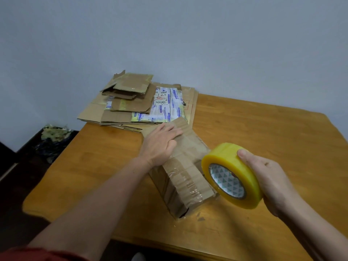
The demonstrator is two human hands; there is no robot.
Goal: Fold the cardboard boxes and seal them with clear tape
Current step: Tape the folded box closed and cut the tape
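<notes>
Hands: two, both bare; a red sleeve (37,254) shows at the left upper arm.
Left hand (162,146): palm down, fingers nearly straight and close together, pressing flat on the far end of the box top; it grips nothing.
Right hand (271,183): curled round the tape roll, thumb across the outer band, the other fingers behind and under it and mostly hidden.
Assembled cardboard box (188,178): one; brown corrugated board, oblong, creased and worn. It lies directly under the left fingers and runs from them toward the right thumb.
Tape on box (188,187): glossy clear film, wrinkled, along the top face and over the near end; number of strips cannot be told.
Tape roll (231,174): one; thick ring of yellowish clear tape, smooth and shiny, with a core printed in green triangles. It is held on edge, tilted, between the right thumb and fingers, at the box's right side; whether it touches the box cannot be told.
Flattened cardboard boxes (139,102): one loose stack of several brown sheets with torn edges, exact count unreadable, just beyond the left fingertips.
Printed labels (163,102): white with blue print, on a sheet in the stack.
Wooden table (263,129): one; orange-brown, smooth, rounded corners, under both hands.
Crumpled dark bag (54,136): on the floor, well left of the left fingers.
</notes>
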